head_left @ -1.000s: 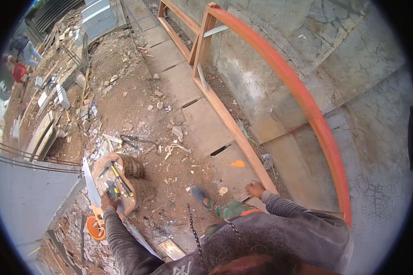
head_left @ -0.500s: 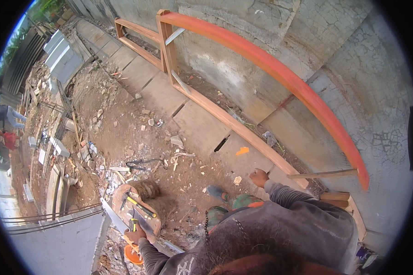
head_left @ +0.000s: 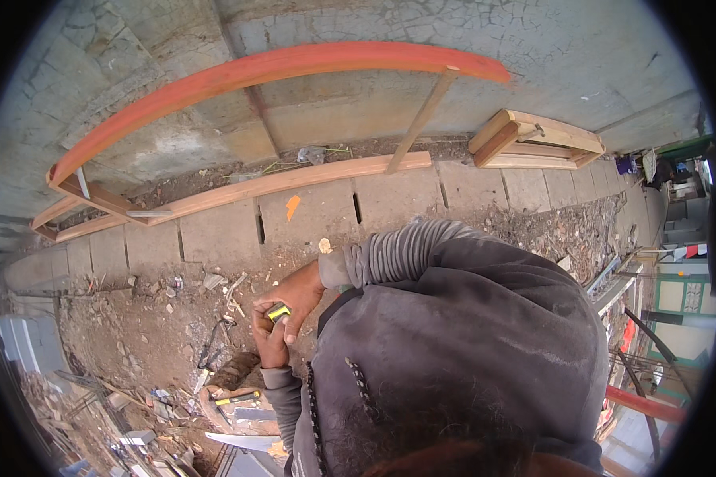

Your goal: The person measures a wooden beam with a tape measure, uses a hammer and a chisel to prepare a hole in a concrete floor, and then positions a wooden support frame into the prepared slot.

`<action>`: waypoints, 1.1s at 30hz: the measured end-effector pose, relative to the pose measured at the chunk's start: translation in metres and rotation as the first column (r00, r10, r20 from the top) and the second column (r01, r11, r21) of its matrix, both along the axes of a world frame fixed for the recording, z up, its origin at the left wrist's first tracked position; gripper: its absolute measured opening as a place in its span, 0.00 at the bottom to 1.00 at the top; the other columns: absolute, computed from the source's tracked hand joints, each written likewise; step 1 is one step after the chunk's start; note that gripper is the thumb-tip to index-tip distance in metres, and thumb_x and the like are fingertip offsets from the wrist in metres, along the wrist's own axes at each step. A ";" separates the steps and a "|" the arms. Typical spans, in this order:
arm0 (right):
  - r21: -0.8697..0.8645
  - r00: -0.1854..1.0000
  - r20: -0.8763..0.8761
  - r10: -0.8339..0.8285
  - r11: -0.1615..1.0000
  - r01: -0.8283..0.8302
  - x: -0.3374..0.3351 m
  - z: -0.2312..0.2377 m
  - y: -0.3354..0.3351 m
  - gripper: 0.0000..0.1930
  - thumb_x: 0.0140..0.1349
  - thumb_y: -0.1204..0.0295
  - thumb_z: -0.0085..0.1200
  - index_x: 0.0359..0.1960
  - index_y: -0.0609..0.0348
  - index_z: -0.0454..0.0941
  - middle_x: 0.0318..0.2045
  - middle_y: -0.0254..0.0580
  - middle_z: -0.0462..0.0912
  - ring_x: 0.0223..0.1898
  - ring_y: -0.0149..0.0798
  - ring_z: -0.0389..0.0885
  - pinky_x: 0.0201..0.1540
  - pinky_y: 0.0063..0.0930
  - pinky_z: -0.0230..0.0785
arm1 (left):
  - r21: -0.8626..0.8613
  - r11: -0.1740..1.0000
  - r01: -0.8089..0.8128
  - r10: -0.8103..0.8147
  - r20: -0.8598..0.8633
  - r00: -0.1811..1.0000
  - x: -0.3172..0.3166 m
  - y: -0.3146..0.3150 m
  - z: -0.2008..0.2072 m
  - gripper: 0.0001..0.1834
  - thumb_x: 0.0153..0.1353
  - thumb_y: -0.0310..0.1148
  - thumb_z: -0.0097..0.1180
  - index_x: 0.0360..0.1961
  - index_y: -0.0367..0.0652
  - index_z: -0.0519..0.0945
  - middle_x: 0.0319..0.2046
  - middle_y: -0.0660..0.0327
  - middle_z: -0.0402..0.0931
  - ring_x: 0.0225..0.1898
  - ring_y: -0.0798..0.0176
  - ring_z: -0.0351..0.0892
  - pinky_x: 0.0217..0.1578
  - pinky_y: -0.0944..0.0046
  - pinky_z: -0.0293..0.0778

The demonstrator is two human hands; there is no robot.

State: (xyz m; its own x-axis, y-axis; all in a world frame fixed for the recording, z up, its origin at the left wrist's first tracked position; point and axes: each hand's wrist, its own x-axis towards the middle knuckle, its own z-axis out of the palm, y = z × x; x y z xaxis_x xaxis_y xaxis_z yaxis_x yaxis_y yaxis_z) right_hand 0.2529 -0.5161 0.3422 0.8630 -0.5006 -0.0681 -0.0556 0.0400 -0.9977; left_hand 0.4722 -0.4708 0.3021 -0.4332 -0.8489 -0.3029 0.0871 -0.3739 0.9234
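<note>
My left hand and my right hand are together in front of my body. Between them is a small yellow-and-black tape measure, partly covered by my fingers. The fingers of both hands are closed around it, and no drawn-out blade can be made out. Below my left hand, a hammer with a yellow handle rests on a wooden stump. A handsaw lies just past the stump, near my left sleeve.
A wooden frame with a curved orange-red beam leans along the concrete wall. Its straight lower rail lies over paving slabs. A smaller wooden frame stands to its right. Rubble and wood scraps cover the dirt ground.
My view and body have turned to the right. My left hand has lifted the tape measure away from the stump, and my right hand has come in to meet it.
</note>
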 end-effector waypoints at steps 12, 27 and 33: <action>-0.243 0.673 -0.257 -0.694 0.720 0.650 -0.146 -0.003 0.092 0.40 0.62 0.46 0.64 0.65 0.65 0.69 0.51 0.59 0.83 0.53 0.54 0.83 0.55 0.43 0.74 | 0.320 0.931 0.175 -0.107 -0.221 0.969 -0.147 -0.028 -0.002 0.10 0.73 0.32 0.57 0.49 0.38 0.79 0.49 0.59 0.82 0.50 0.63 0.83 0.57 0.57 0.79; 0.172 0.748 -0.608 -0.267 0.875 0.452 -0.641 0.031 0.165 0.33 0.57 0.63 0.68 0.65 0.55 0.77 0.49 0.37 0.84 0.51 0.33 0.79 0.55 0.27 0.70 | -0.026 0.710 -0.704 0.683 -0.217 0.697 0.098 -0.413 0.031 0.17 0.73 0.35 0.56 0.55 0.34 0.72 0.54 0.51 0.76 0.54 0.54 0.78 0.57 0.56 0.79; 0.223 0.722 -0.629 -0.289 0.823 0.523 -0.692 0.042 0.163 0.29 0.59 0.66 0.63 0.64 0.59 0.77 0.48 0.38 0.84 0.48 0.34 0.81 0.56 0.28 0.70 | 0.192 0.513 -0.837 0.858 -0.150 0.492 -0.199 -0.373 -0.080 0.14 0.76 0.32 0.51 0.54 0.31 0.73 0.44 0.47 0.82 0.41 0.50 0.87 0.41 0.56 0.89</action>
State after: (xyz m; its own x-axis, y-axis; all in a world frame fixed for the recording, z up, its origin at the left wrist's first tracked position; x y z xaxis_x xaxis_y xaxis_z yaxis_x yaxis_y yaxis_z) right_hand -0.4389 -0.3530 0.3845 0.3301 -0.6280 -0.7047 -0.4709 0.5374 -0.6996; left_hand 0.2737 -0.8438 0.2217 0.4243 -0.8165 -0.3916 0.5783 -0.0885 0.8110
